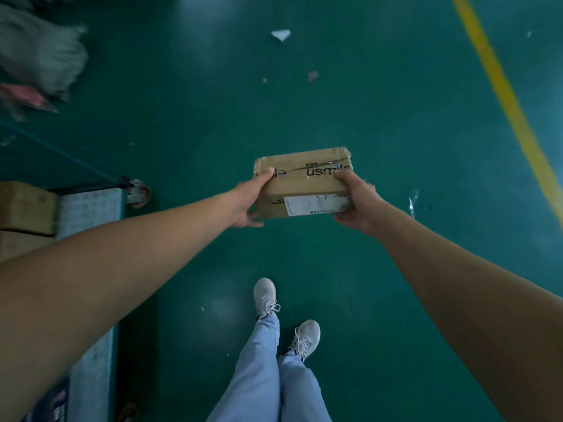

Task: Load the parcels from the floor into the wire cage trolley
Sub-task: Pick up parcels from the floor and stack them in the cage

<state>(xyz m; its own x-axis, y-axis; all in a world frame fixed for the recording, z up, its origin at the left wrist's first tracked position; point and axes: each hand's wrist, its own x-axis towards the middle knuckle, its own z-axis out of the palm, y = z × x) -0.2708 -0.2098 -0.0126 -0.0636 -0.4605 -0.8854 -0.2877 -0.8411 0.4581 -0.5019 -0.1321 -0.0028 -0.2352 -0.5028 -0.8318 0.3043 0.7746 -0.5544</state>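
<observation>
A small brown cardboard parcel (303, 182) with black lettering and a white shipping label is held in the air above the green floor, in front of me. My left hand (248, 199) grips its left end, thumb on top and fingers underneath. My right hand (356, 202) grips its right end the same way. The trolley (91, 205) shows at the left edge as a pale base with a caster wheel (138, 193); its wire sides are hard to make out. Brown boxes (26, 214) sit on it.
Grey and pink blurred bags (36, 59) lie at the upper left. A yellow floor line (505, 95) runs down the right. Scraps of paper (281, 34) lie on the green floor ahead. My feet in white shoes (265, 295) stand below the parcel.
</observation>
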